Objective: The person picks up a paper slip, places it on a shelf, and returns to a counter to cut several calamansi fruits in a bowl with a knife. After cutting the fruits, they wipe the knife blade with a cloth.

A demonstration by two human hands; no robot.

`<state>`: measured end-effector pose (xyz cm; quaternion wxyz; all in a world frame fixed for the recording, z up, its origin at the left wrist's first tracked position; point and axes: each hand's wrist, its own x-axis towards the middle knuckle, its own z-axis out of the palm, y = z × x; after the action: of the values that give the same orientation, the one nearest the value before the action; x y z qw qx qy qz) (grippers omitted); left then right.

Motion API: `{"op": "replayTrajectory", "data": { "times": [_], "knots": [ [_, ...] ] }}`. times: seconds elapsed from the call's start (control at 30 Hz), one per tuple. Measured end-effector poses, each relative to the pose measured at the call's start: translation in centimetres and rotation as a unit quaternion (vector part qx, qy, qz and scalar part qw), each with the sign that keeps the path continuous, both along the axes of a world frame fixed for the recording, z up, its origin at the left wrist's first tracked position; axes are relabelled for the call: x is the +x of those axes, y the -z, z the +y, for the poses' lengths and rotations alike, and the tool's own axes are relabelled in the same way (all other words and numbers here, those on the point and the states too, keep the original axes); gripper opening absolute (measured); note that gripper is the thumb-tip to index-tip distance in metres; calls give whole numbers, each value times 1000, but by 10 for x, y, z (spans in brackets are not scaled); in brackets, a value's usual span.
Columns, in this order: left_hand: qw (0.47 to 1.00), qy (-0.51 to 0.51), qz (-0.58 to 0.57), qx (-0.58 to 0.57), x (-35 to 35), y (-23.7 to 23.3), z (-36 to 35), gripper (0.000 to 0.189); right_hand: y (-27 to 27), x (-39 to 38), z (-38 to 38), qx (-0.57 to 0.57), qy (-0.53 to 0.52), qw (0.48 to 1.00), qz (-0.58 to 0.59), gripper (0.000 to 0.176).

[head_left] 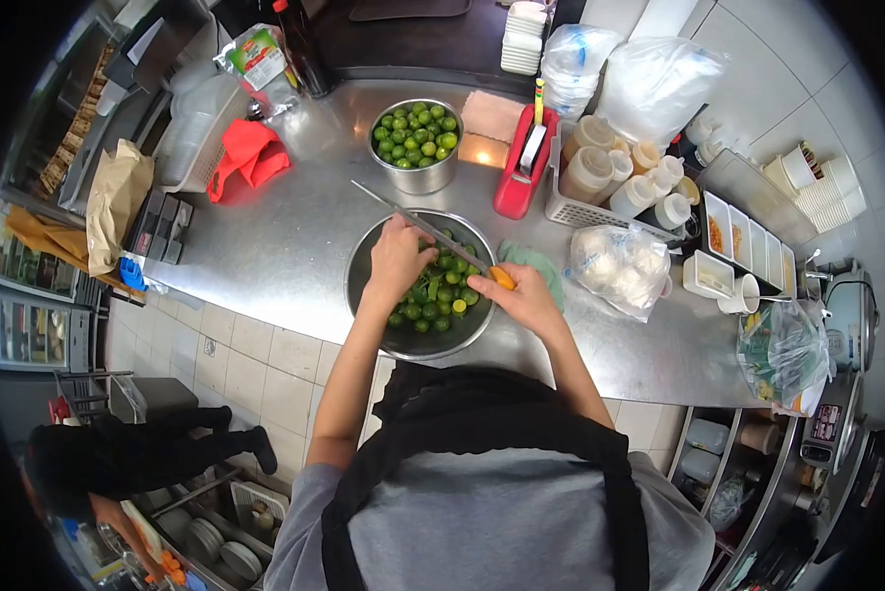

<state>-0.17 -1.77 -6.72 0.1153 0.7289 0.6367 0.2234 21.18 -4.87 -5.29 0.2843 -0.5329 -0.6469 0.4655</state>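
Note:
A wide metal bowl [361, 313] holds many small green limes [429, 307], one showing a yellow cut face. My right hand [523, 295] is closed round the orange handle of a knife [430, 229], its long blade slanting up and left across the bowl. Under the blade, my left hand [399, 254] is over the bowl's left part, fingers bent together near the blade; what they hold, if anything, is hidden. Just behind stands a metal pot [425, 179] full of whole limes. A green cloth [539, 264] lies right of the bowl.
Behind right are a red tape dispenser [521, 177], a basket of bottles [588, 215] and a plastic bag of pale contents [620, 268]. A red cloth [250, 160] and a paper bag [117, 202] lie left. Another person [137, 453] in black is at lower left.

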Motion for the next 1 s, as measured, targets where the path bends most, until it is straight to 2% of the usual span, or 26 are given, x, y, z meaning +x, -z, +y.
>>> {"op": "replayTrajectory", "data": {
  "times": [0.17,0.33,0.43,0.47,0.5,0.57,0.67,0.77,0.8,0.9,0.93,1.0],
  "knots": [
    [999,4,-47,18,12,15,1,21,-11,-2,-3,-6,0,1000,-4,58],
    [997,-15,-72,31,20,10,1,23,-3,-1,-2,3,10,1000,14,57],
    [972,-56,-227,14,9,-5,-4,23,-8,2,-2,6,27,999,26,56],
    [947,-65,-316,6,5,-10,-9,22,-9,3,-2,6,33,999,30,56],
    [879,-74,-463,-87,-1,-15,-15,20,-7,4,-1,8,33,999,32,55],
    [742,-72,-646,-164,-11,-21,-28,23,-3,3,2,9,34,999,35,54],
    [593,-18,-777,-213,-20,-24,-48,34,-14,-5,-4,49,26,998,10,54],
    [538,-29,-816,-210,-19,-10,-64,33,-31,-13,-15,75,-25,997,-15,44],
    [497,-20,-840,-216,-15,-18,-72,26,-29,-15,-16,82,-41,996,-22,47],
    [480,-57,-854,-193,-4,-14,-85,23,-35,-23,-23,152,-97,983,-34,50],
    [471,-77,-854,-206,-5,-7,-88,27,-28,-25,-24,158,-106,981,-44,53],
    [454,-58,-864,-209,-9,0,-90,28,-31,-29,-27,178,-103,977,-57,54]
  ]
}}
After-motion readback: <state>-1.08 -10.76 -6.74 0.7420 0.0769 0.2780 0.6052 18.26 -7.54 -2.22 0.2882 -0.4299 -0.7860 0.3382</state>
